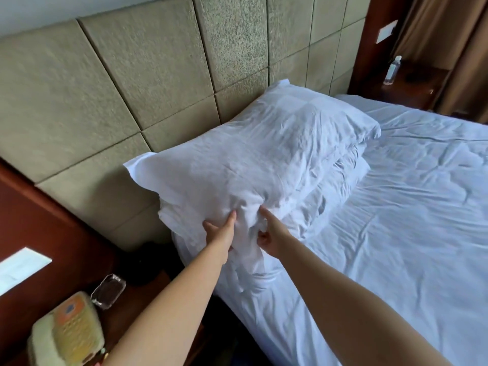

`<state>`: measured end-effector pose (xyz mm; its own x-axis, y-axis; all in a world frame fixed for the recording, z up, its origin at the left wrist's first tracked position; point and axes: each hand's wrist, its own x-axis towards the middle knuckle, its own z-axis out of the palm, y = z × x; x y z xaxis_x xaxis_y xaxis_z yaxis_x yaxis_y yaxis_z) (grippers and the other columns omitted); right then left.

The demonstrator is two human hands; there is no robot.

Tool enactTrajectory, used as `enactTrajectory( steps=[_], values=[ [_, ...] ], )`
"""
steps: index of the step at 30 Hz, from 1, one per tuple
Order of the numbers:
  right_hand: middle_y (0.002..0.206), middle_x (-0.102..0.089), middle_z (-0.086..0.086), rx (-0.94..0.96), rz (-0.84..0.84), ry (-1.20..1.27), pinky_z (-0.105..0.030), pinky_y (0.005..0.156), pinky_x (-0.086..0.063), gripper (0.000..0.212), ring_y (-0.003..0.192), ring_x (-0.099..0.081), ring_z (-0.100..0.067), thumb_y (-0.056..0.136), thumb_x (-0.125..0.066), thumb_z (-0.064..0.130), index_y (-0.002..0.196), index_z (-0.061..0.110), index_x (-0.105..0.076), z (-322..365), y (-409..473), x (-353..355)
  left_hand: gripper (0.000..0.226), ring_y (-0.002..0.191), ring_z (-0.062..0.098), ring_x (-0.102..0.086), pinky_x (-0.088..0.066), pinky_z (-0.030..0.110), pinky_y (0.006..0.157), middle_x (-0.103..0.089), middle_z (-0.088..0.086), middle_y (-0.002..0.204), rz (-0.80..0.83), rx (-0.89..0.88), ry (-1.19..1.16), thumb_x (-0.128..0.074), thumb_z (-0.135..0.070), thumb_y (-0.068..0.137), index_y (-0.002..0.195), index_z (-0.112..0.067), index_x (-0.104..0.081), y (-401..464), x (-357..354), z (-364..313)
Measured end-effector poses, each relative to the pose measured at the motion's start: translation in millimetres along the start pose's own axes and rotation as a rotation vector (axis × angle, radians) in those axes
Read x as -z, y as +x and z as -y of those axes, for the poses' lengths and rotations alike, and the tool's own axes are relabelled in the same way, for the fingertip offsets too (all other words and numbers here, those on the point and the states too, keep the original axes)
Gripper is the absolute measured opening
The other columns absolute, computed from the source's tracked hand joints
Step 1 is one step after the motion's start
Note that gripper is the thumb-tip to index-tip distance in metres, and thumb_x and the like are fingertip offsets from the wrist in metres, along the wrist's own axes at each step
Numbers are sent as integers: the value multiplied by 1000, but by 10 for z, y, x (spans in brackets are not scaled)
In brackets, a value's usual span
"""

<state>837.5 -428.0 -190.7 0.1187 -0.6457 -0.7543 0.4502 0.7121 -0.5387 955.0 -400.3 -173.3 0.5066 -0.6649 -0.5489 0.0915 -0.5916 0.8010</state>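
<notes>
Currently the work looks like squaring up the top pillow (pixel 264 154), judging by the grip.

Risks first. Left of the pillow, and lower, the counter (pixel 148 294) carries a telephone (pixel 66 336) and a glass dish (pixel 108 291). The pillow's near-left corner hangs past the edge of the bed (pixel 396 247) on that side.
1. A hard tug leftward could pull the pillow off and onto them. The dish looks light enough to be knocked.
2. Both hands grip loose case cloth only, not the filling. A pull may bunch or slide the case and leave the filling where it is.
3. The lower pillow (pixel 343 178), directly beneath the pillow and touching it, could be dragged askew with it.

Hands.
- Left hand (pixel 220 232): at the pillow's near end, thumb laid on top, fingers curled into a fold of cloth. It is closed on the pillow.
- Right hand (pixel 269 235): just right of the left one at the same end, thumb raised along the cloth, fingers curled and pinching a bunched fold. It is also closed on the pillow.
- The two hands are near each other, not touching.

Position: the pillow rests on the lower pillow, far side against the headboard (pixel 132 101). Right of the pillow the bed runs on, white and wrinkled. Well beyond the pillow's far-right corner a bottle (pixel 393 70) stands upright.
</notes>
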Motion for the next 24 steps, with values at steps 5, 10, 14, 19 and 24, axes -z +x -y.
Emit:
enactTrajectory(
  steps=[5,10,14,19,24],
  values=[
    [73,-52,-5,245,16,-244,-22,44,-38,15,56,-47,-15,90,-61,24,94,11,-53,78,-265,-249,91,122,29,-48,-48,36,89,-43,7,141,29,45,-57,-62,-64,77,147,-18,-25,20,66,-167],
    [58,-33,-4,86,-9,-641,-15,36,-19,18,45,-26,-13,84,-59,7,79,11,-42,-236,-140,200,103,132,30,-41,-42,47,103,-30,0,153,118,104,-24,-60,-73,71,150,-38,-4,74,167,86],
    [56,-29,-1,84,112,-466,-15,36,-16,26,43,-23,-9,90,-51,0,71,14,-40,-62,-164,135,133,103,31,-65,-54,53,85,-61,7,125,213,258,-96,-82,-75,28,142,-24,-36,282,274,292],
    [74,-56,-4,-17,-64,-508,-20,64,-42,15,62,-52,-14,95,-41,19,84,14,-51,-318,-58,302,97,96,30,-67,-54,45,89,-69,13,109,272,293,-23,-93,-49,37,118,-5,-62,39,415,403],
    [92,-60,3,-92,191,-667,-25,74,-46,37,84,-56,-11,74,-74,45,95,18,-61,-536,-48,287,47,84,24,-64,-51,31,63,-67,10,105,156,225,-141,-74,-15,81,124,-7,-56,27,702,513]
  ],
)
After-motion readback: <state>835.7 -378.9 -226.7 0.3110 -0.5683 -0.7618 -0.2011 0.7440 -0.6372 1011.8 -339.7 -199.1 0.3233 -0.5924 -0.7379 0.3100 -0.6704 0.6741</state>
